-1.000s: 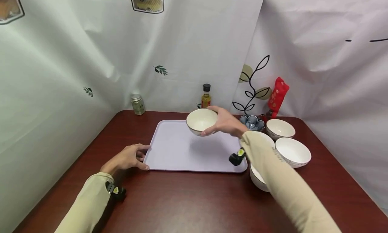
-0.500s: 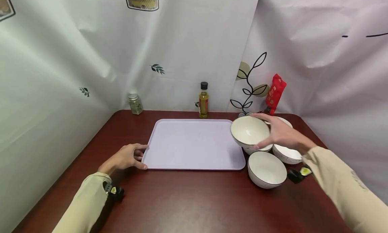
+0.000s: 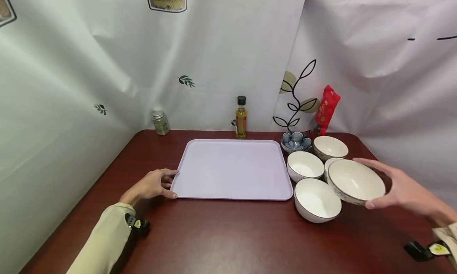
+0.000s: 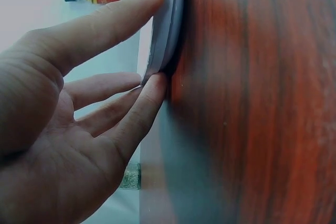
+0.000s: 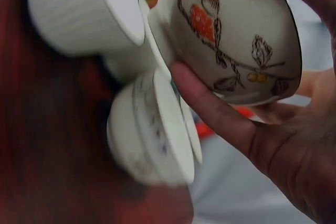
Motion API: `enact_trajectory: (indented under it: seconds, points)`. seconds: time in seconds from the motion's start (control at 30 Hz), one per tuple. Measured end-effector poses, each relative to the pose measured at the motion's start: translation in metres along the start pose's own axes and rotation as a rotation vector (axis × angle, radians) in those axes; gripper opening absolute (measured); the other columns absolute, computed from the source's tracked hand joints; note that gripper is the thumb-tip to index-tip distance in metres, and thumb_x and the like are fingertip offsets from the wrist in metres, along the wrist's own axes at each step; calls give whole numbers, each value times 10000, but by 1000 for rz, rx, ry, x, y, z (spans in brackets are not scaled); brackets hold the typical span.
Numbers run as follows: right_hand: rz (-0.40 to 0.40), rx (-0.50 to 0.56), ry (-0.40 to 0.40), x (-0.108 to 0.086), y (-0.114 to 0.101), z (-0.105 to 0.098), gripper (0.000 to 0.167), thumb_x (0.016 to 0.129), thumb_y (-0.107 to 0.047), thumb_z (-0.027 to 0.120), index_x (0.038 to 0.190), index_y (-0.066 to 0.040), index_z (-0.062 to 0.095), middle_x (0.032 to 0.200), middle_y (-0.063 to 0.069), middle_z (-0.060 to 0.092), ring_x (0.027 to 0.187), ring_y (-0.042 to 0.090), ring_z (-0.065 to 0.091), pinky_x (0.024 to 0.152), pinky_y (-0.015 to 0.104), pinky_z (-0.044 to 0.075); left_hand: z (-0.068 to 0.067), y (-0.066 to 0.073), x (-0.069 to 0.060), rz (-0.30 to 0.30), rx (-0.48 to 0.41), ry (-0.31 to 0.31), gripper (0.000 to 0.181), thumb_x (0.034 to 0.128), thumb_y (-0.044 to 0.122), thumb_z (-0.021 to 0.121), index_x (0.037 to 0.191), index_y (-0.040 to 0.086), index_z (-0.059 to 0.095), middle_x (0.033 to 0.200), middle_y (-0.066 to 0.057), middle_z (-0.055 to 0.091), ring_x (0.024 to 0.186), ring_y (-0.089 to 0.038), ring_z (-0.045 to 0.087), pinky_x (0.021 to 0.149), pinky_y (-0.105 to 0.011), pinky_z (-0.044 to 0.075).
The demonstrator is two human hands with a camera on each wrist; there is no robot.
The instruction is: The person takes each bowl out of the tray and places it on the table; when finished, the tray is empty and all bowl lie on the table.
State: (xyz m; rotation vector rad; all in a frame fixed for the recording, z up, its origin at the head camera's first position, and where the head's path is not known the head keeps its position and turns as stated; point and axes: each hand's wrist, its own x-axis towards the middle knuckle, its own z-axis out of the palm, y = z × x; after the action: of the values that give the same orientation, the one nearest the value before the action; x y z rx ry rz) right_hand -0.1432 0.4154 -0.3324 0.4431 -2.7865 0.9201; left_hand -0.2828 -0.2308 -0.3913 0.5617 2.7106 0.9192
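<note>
My right hand (image 3: 400, 186) grips a white bowl (image 3: 357, 181) by its rim and side, thumb toward the front. That bowl is tilted and hangs over another white bowl (image 3: 330, 167), which it mostly hides. In the right wrist view the held bowl (image 5: 236, 40) shows a painted pattern of branches, red patches and leaves. At the front left corner of a pale lilac tray (image 3: 232, 171), my left hand (image 3: 151, 185) holds the rim between thumb and fingers. The left wrist view shows the thumb and fingertips against the tray's edge (image 4: 167, 24).
Left of the held bowl stand two white bowls (image 3: 306, 165) (image 3: 317, 200), close to the tray. Behind them are a blue petal-patterned bowl (image 3: 296, 141), a white bowl (image 3: 330, 147) and a red packet (image 3: 327, 109). An oil bottle (image 3: 241, 119) and a spice jar (image 3: 160, 122) stand along the back.
My right hand has carried the bowl from above the tray rightward, past the near bowls, to the bowls at the right. My left hand has stayed at the tray's corner.
</note>
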Motion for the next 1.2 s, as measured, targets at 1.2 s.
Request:
enact_trajectory:
  seconds: [1.2]
  points:
    - [-37,250,-155,-50,60,24,977,681,34,763,1552,-78,335,1391,-81,570,1141,-21,553,866,98,445,0,1,-2,-19,-12,-3,885,706,211,917,1435,-57,491,1317,-294,600,1089,-331,691,930,-467,581]
